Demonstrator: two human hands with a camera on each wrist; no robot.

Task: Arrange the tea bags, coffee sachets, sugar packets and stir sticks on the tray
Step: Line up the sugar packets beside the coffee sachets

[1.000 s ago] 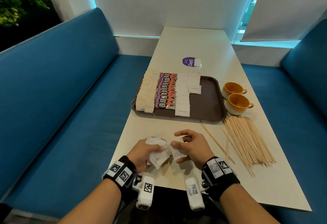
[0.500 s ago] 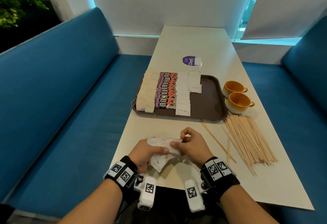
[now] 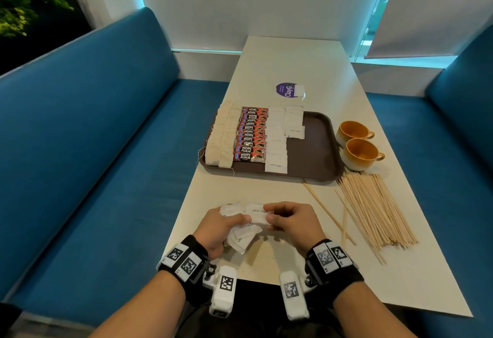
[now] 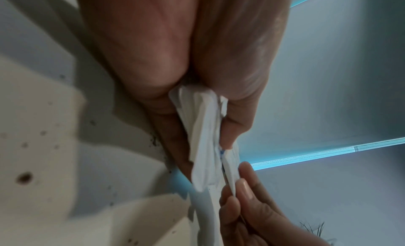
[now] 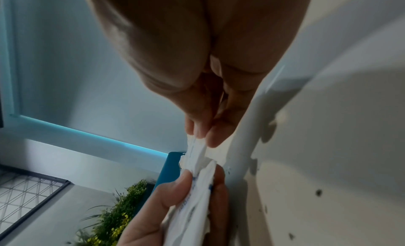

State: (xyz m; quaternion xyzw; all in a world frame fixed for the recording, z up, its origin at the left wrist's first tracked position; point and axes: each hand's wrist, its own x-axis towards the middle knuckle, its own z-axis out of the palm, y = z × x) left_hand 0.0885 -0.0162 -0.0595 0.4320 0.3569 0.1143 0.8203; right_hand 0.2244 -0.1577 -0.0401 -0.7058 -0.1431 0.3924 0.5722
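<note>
My left hand (image 3: 226,227) grips a bunch of white sugar packets (image 3: 241,236) near the table's front edge. My right hand (image 3: 277,217) pinches one packet (image 3: 257,213) at the top of that bunch; in the wrist views the thumb and fingertip squeeze the sugar packet's (image 5: 198,152) edge beside the held packets (image 4: 206,145). The brown tray (image 3: 312,151) farther back holds rows of tea bags (image 3: 221,137), red coffee sachets (image 3: 250,135) and sugar packets (image 3: 277,145). A pile of wooden stir sticks (image 3: 373,209) lies on the table to the right.
Two orange cups (image 3: 358,145) stand right of the tray. A purple round sticker (image 3: 286,89) with a tea bag beside it lies behind the tray. Blue bench seats (image 3: 93,151) flank the white table (image 3: 293,57).
The hands came together and lifted slightly; my right hand now pinches a single packet at the top of the bunch that the left hand holds.
</note>
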